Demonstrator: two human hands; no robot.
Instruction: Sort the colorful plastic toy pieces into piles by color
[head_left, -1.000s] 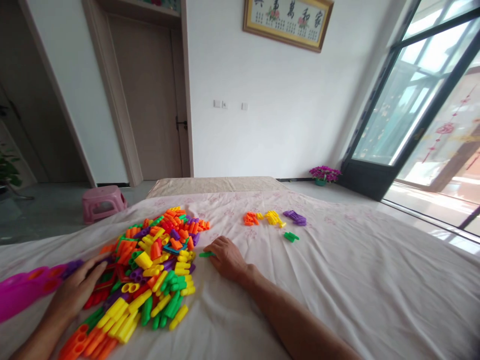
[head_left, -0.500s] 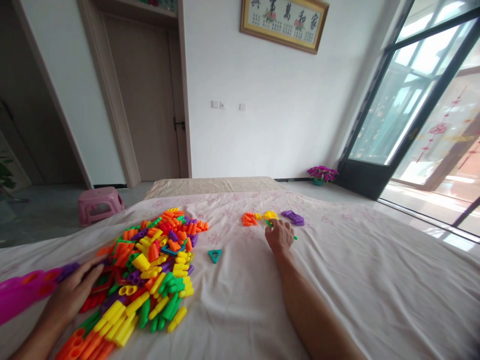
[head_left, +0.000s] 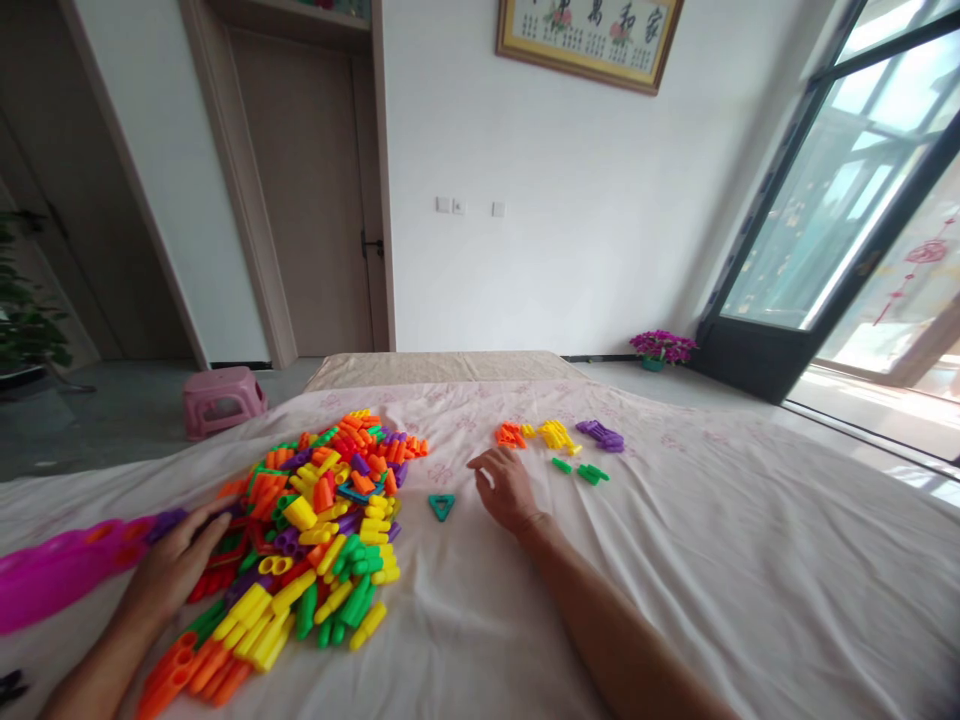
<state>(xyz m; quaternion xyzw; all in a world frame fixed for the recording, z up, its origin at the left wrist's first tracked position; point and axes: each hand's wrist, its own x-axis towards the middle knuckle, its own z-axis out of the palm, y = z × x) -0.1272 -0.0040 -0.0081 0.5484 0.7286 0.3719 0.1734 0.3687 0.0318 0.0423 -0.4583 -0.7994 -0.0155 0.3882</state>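
Observation:
My left hand point(head_left: 176, 555) lies against the left side of a big heap of plastic building blocks point(head_left: 300, 545), tube-shaped, in yellow, orange, green, red and purple. Its fingers are stretched out over the heap's edge, thumb apart; the fingertips are partly hidden. My right hand point(head_left: 506, 488) hovers over the sheet with loosely parted fingers and nothing in them. To its left lies a teal triangle piece point(head_left: 442, 507). Beyond it are small groups of orange blocks point(head_left: 511, 435), yellow blocks point(head_left: 556, 435) and purple blocks point(head_left: 601, 436), with green blocks point(head_left: 592, 474) nearer.
A patterned sheet point(head_left: 712, 560) covers the surface in wrinkles. At the left lies a magenta plastic object point(head_left: 67, 580) with orange round spots. Farther off are a pink stool point(head_left: 225, 402), a door point(head_left: 307, 200) and a pot of magenta flowers point(head_left: 663, 348).
My right hand has let go of green blocks beside the yellow and purple groups and moved left, towards the triangle piece. My left hand stays at the heap. The view has shifted slightly left.

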